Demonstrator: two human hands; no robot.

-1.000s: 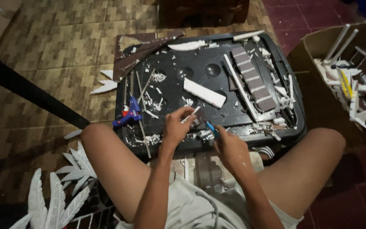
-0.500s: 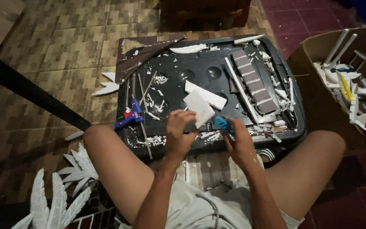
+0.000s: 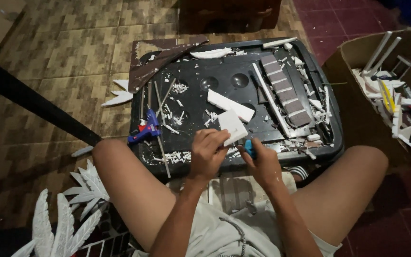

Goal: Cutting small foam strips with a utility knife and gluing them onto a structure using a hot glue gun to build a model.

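Mid-frame, left hand (image 3: pixel 208 153) clamped on a white foam square (image 3: pixel 231 126), right hand (image 3: pixel 261 164) closed round a blue cutter (image 3: pixel 249 147). Trimming seemingly underway: scraps strewn over the black tray (image 3: pixel 329 143), longer foam block (image 3: pixel 230 105) uncut.

Home craft floor: tiles (image 3: pixel 63 52), foam scraps (image 3: pixel 179 156).

Black tray (image 3: pixel 331 138) on a tiled floor (image 3: pixel 63 52).
On it lie a blue glue gun (image 3: pixel 146 129), a white foam block (image 3: pixel 230 105) and a brown-striped strip (image 3: pixel 285 90).
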